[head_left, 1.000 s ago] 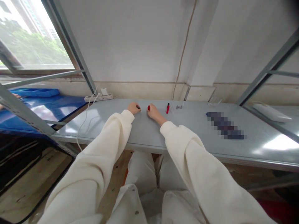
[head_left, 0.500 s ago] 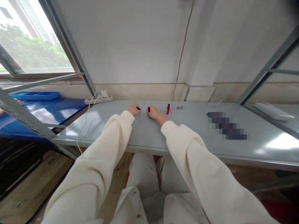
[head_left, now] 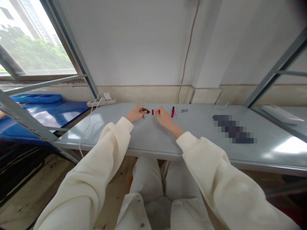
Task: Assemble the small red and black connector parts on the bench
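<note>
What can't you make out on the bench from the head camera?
In the head view:
Small black piece in the left hand: too small, and partly hidden by the fingers.
Small red piece: too small to identify.
Small grey parts: too small to identify.
Dark object: pixelated beyond recognition.

"What sits by the wall?"
"A white multi-socket power strip [head_left: 101,102], its white cable [head_left: 88,126] running down across the grey metal bench [head_left: 206,126]."
"Far left?"
"A shallow blue plastic tray [head_left: 35,98]."
</note>
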`<state>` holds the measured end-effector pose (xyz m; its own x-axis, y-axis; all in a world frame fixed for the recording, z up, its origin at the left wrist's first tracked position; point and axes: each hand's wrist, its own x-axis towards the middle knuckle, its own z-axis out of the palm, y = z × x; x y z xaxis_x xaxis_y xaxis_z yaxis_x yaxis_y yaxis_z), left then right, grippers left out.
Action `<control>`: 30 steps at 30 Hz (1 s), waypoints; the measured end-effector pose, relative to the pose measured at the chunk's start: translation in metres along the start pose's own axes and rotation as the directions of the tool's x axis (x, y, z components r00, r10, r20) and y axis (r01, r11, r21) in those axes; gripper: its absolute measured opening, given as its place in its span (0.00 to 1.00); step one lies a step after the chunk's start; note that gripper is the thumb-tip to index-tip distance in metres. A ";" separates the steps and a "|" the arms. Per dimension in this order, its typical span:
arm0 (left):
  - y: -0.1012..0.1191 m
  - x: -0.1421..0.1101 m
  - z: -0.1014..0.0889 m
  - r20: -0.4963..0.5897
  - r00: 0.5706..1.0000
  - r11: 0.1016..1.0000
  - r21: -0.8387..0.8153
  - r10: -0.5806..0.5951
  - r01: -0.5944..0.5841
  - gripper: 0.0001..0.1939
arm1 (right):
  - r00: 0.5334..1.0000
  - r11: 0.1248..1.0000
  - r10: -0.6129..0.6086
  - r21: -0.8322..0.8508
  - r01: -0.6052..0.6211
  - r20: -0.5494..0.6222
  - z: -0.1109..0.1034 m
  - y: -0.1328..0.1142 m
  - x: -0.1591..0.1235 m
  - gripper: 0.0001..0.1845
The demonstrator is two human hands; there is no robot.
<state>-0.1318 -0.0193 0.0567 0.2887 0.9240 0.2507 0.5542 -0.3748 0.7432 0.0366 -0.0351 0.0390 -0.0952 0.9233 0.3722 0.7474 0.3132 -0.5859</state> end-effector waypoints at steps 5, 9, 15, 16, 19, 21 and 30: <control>0.043 -0.008 0.017 -0.058 0.983 0.964 -0.194 0.173 -0.181 0.12 | 1.000 0.975 -0.028 0.219 0.027 0.002 -0.031 -0.001 -0.010 0.31; 0.064 -0.004 0.034 -0.076 0.962 0.902 -0.334 0.263 -0.273 0.13 | 0.996 0.916 0.018 0.400 0.020 -0.092 -0.047 0.010 -0.013 0.31; 0.059 0.013 0.070 -0.128 0.957 0.819 -0.496 0.261 -0.289 0.14 | 0.983 0.843 -0.005 0.528 0.104 -0.185 -0.053 0.032 -0.015 0.29; 0.056 0.014 0.076 -0.130 0.961 0.808 -0.520 0.246 -0.277 0.14 | 0.980 0.852 -0.010 0.511 0.113 -0.200 -0.053 0.036 -0.016 0.28; 0.046 0.014 0.088 -0.124 0.974 0.773 -0.593 0.189 -0.225 0.12 | 0.979 0.895 -0.044 0.427 0.127 -0.199 -0.051 0.043 -0.017 0.27; 0.041 0.012 0.091 -0.114 0.980 0.756 -0.623 0.165 -0.200 0.11 | 0.978 0.918 -0.080 0.368 0.147 -0.192 -0.051 0.046 -0.018 0.27; 0.033 0.010 0.090 -0.103 0.988 0.764 -0.626 0.115 -0.154 0.09 | 0.968 0.951 -0.196 0.211 0.226 -0.156 -0.050 0.054 -0.019 0.20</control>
<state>-0.0406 -0.0293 0.0282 0.2689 0.8776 0.3970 -0.1100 -0.3815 0.9178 0.1114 -0.0465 0.0360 -0.1361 0.7979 0.5872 0.5500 0.5538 -0.6251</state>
